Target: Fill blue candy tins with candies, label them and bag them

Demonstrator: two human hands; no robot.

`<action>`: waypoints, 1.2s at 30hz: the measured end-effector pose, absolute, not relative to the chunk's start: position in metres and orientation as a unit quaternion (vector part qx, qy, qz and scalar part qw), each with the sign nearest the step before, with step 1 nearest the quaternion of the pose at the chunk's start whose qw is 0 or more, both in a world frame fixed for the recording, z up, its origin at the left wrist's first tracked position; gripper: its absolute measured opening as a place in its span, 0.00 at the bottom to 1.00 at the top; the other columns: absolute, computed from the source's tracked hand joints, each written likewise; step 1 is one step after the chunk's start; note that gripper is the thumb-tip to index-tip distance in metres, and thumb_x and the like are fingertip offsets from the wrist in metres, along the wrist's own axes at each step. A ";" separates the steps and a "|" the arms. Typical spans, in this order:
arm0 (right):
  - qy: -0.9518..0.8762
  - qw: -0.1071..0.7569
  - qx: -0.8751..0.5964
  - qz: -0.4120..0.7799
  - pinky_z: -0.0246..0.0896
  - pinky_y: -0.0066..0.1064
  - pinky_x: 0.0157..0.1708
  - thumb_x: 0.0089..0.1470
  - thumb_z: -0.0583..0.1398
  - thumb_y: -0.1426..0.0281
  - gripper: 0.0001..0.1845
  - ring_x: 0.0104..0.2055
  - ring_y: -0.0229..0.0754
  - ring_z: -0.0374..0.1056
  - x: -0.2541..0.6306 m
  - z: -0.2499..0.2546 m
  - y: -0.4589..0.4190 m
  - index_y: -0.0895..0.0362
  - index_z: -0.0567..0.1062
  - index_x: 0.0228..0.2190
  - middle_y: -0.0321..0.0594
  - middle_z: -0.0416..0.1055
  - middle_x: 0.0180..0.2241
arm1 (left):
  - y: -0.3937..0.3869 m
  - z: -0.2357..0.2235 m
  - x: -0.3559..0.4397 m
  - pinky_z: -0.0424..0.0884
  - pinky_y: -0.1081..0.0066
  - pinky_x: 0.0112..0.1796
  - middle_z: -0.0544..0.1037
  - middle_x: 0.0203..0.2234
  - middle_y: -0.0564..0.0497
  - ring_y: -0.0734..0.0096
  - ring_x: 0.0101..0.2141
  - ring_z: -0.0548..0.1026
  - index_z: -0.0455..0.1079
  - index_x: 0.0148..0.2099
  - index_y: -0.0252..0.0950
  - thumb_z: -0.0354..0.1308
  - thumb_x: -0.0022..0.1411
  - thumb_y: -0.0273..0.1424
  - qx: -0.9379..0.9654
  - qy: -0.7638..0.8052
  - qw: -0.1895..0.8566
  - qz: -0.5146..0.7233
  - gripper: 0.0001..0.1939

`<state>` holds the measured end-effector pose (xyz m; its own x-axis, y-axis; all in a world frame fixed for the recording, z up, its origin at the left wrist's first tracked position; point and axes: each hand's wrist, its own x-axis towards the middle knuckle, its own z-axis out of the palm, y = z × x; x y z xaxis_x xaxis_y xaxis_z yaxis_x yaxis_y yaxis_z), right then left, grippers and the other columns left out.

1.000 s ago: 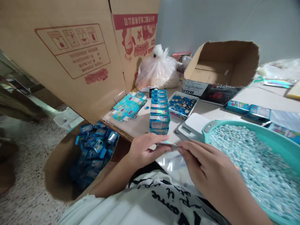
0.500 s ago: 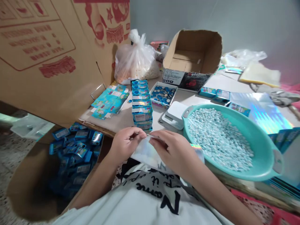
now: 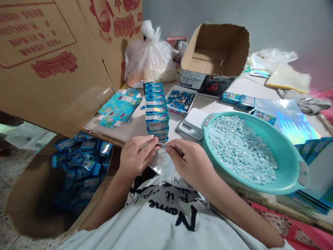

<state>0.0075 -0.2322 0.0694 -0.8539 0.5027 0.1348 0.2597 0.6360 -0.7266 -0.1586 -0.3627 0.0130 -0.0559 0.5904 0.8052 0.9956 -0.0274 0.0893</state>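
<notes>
Just in front of my body I hold a shiny, partly see-through plastic pouch [image 3: 161,162] by its upper edge. My left hand [image 3: 135,155] has its fingers closed along the left part of that edge. The right part is pinched between the thumb and fingers of my right hand [image 3: 191,157]. The pouch hangs down towards my shirt, its lower part partly hidden by the right hand. Right behind the hands stands a row of small blue printed boxes [image 3: 157,121]. A turquoise basin [image 3: 288,173] of pale blue pieces [image 3: 241,149] is to the right of my right hand.
Flat blue cartons [image 3: 121,107] lie at the left table edge. Behind are a tray of blue discs [image 3: 180,100], a white scale [image 3: 194,121], a knotted plastic bag [image 3: 151,59] and an open cardboard box [image 3: 215,52]. Blue packs [image 3: 83,163] fill a carton below left. Iridescent sheets [image 3: 288,118] lie right.
My left hand's fingers have straightened and shifted along the pouch's upper edge, which is now seen nearly edge-on. My right hand still pinches it. The view has tilted slightly downward.
</notes>
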 end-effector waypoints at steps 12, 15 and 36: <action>-0.895 0.164 -0.209 0.359 0.57 0.30 0.35 0.64 0.58 0.72 0.09 0.35 0.41 0.72 0.008 0.061 -0.228 0.54 0.79 0.37 0.37 0.79 0.33 | -0.365 0.001 -0.164 0.78 0.64 0.47 0.84 0.44 0.47 0.62 0.44 0.83 0.75 0.56 0.45 0.66 0.62 0.27 -0.643 -0.613 0.293 -0.353 0.21; -0.892 0.159 -0.214 0.365 0.56 0.30 0.34 0.64 0.58 0.72 0.09 0.34 0.40 0.71 0.008 0.061 -0.227 0.55 0.79 0.35 0.37 0.78 0.32 | -0.363 0.001 -0.167 0.78 0.63 0.48 0.84 0.44 0.48 0.61 0.46 0.83 0.77 0.55 0.45 0.69 0.59 0.26 -0.650 -0.598 0.304 -0.356 0.21; -0.805 0.279 -0.400 0.337 0.65 0.36 0.37 0.68 0.52 0.64 0.15 0.37 0.47 0.71 -0.003 -0.011 -0.158 0.59 0.73 0.45 0.46 0.76 0.36 | -0.325 0.050 -0.177 0.81 0.59 0.41 0.79 0.28 0.55 0.66 0.32 0.82 0.72 0.33 0.39 0.74 0.53 0.35 -0.251 -0.581 -0.016 -0.774 0.14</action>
